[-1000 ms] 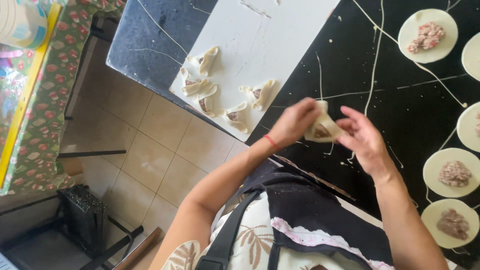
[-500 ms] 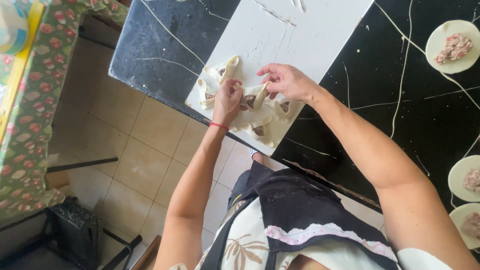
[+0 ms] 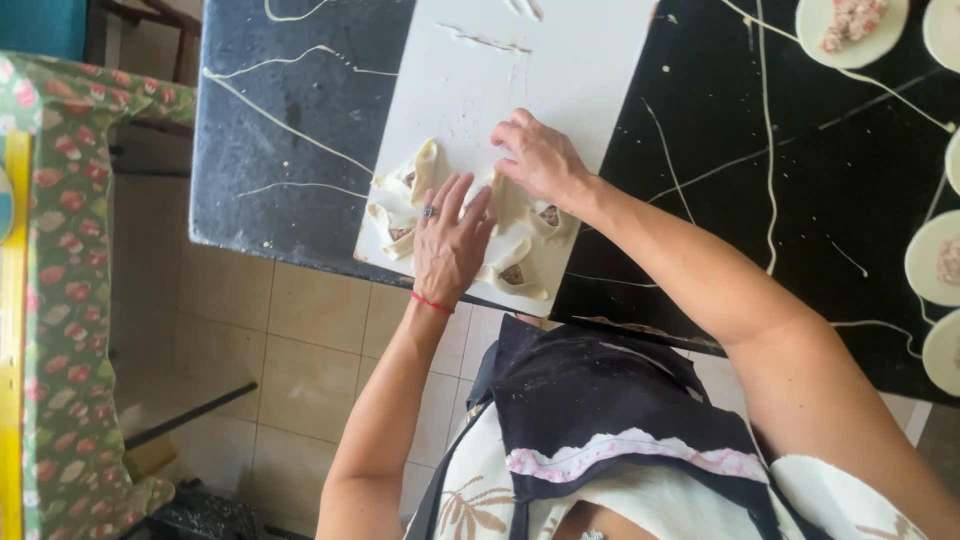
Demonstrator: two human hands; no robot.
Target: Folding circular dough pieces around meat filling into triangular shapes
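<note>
Apron [image 3: 600, 400], dark with a pink frilled edge, sits nearest the camera, both bare arms reaching out from it over the black counter [image 3: 800, 200]. Compared with a second ago the folded pastry is no longer up in the air between the two hands; it has been brought down onto the white board [image 3: 560, 60] and both hands now rest low over the cluster at the board's near end. Left hand [image 3: 447, 240], ring and red wrist string showing, lies flat with fingers spread over the pastries, pressing or steadying rather than gripping; nothing is closed in it. Right hand [image 3: 540, 160] is just beyond, fingers curled down on the newest pastry [image 3: 497, 200], touching its top edge; whether it pinches the dough or only rests on it cannot be told. Around them: one filled pastry [image 3: 512, 275] at the near edge, one at [image 3: 548, 215], two more to the left at [image 3: 398, 225] and [image 3: 420, 165]. Judgement: the piece is placed, row one longer. Further off on the counter, flour streaks and round dough discs with meat filling [image 3: 850, 25], [image 3: 935, 260], unfolded. Tiled floor [image 3: 300, 350] and a floral cloth [image 3: 70, 300] lie to the left.
</note>
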